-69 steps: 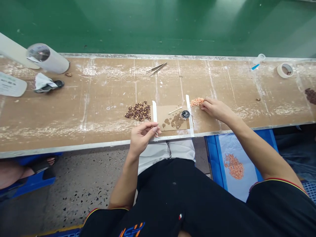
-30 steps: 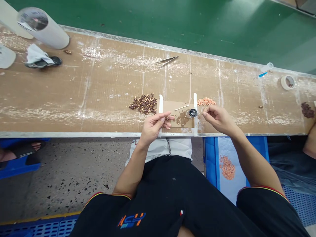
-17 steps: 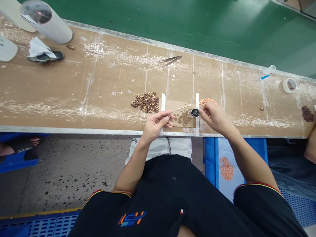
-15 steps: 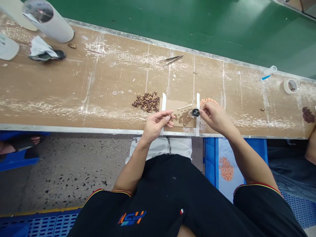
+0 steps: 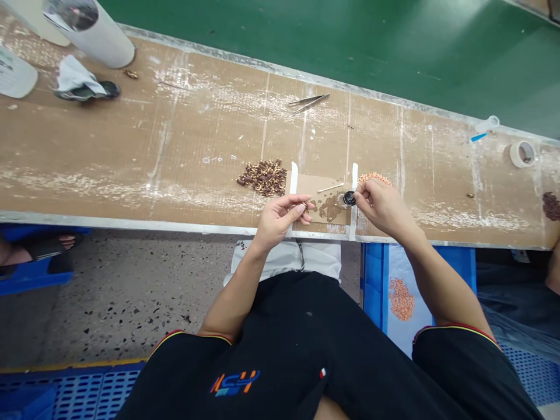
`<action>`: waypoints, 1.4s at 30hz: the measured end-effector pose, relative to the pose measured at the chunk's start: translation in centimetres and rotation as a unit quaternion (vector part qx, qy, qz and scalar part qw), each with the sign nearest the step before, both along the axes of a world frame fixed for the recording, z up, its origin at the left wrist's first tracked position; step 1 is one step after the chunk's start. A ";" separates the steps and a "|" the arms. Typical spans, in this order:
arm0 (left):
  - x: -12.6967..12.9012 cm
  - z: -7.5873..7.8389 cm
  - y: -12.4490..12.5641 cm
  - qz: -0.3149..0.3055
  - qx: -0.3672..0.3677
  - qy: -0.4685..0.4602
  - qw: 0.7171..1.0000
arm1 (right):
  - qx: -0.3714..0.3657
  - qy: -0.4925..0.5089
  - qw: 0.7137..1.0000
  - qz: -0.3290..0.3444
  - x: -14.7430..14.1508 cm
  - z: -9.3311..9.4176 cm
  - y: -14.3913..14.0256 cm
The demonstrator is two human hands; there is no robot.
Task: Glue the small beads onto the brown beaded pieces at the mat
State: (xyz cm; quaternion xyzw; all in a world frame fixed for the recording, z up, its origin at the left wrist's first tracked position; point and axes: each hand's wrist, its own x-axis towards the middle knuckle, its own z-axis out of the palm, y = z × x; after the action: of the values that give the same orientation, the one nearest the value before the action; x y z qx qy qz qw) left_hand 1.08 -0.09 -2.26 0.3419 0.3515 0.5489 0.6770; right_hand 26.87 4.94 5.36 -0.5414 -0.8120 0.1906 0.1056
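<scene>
My left hand (image 5: 282, 217) is over the left side of a taped-down cardboard piece (image 5: 308, 182). Its thumb and fingers are closed round small brown bits, too small to make out one by one. A small round black pot or cap (image 5: 349, 198) sits at the cardboard's right side, beside a small clear round thing (image 5: 341, 201). At the black thing's right edge, my right hand (image 5: 385, 207) has thumb and forefinger pinched together; whatever lies between them is hidden. A white cotton swab (image 5: 331, 188) and brown wet stains (image 5: 330, 209) are on the cardboard.
Dark brown and gold pieces (image 5: 263, 177) are heaped left; orange pieces (image 5: 374, 178) lie behind my right hand. Farther back are tweezers (image 5: 308, 103). A tape roll (image 5: 522, 154) rests far right, a white cylinder (image 5: 94, 35) far left. A blue crate (image 5: 374, 286) holds more orange pieces.
The view has shifted slightly, so the table's things appear a little farther right. Both hands keep nearly the same pose and place over the cardboard.
</scene>
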 end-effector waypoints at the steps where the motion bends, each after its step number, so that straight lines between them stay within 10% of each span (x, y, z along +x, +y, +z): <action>1: 0.0 0.0 0.0 -0.001 0.001 0.001 1.000 | 0.000 -0.001 1.000 -0.002 0.0 0.0 0.0; 42: 0.0 0.2 0.3 -0.016 -0.011 -0.009 1.000 | 0.043 0.038 0.998 -0.030 -0.8 1.5 -0.8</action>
State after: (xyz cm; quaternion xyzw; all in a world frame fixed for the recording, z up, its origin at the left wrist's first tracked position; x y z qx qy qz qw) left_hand 1.10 0.17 -2.01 0.3354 0.3461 0.5369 0.6925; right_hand 26.11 4.15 6.87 -0.5528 -0.7984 0.1727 0.1648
